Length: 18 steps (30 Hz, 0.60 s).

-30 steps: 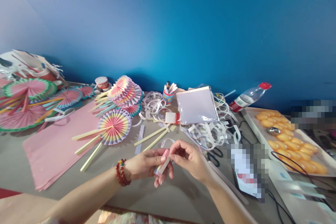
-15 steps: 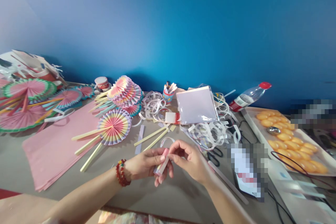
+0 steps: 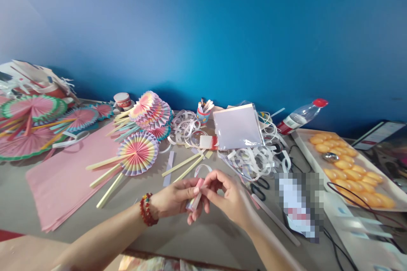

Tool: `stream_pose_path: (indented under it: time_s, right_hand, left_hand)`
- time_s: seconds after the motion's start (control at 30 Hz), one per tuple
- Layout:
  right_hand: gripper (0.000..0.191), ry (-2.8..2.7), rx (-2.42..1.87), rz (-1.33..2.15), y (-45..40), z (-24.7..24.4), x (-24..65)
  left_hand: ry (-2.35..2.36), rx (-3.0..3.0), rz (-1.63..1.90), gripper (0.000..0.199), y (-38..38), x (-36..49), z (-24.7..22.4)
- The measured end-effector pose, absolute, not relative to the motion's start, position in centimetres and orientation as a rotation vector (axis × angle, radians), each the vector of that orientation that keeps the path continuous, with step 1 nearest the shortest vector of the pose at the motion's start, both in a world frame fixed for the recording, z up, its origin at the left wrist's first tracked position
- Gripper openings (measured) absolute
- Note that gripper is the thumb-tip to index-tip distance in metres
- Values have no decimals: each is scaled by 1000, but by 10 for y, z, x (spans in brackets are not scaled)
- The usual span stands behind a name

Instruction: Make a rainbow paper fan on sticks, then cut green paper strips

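Note:
My left hand (image 3: 182, 197), with a red bead bracelet at the wrist, holds a small folded stack of pink and pale paper (image 3: 195, 200) between thumb and fingers. At the right side of this stack, my right hand (image 3: 224, 192) pinches a whitish strip against it. A white curl of strip rises just behind the fingers. Behind my left hand lie pale yellow sticks (image 3: 182, 165) and a lilac strip (image 3: 169, 169). A round pleated fan (image 3: 138, 153) with yellow sticks rests to the left.
Pink sheets (image 3: 68, 173) and more fans (image 3: 34, 110) cover the left. Behind my hands are curled white strips (image 3: 254, 161) and a bagged lilac pack (image 3: 238, 127). On the right are black scissors (image 3: 259, 188), a phone (image 3: 299, 209), a bottle (image 3: 302, 116) and a tray of orange pieces (image 3: 307, 144).
My right hand has shifted very slightly left against the folded paper. My left hand keeps its hold, nearly still. The whole view has moved a little.

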State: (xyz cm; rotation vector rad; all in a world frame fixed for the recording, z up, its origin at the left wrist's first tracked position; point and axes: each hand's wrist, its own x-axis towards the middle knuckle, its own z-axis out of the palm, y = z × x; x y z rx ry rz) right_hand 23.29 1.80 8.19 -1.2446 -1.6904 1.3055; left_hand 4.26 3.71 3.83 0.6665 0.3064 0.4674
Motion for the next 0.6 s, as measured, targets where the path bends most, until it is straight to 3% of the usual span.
stream_pose_path:
  time_s: [0.6]
  right_hand:
    - [18, -1732, -1289, 1238, 16, 81, 229]
  left_hand:
    - [322, 673, 467, 33, 36, 41, 36]
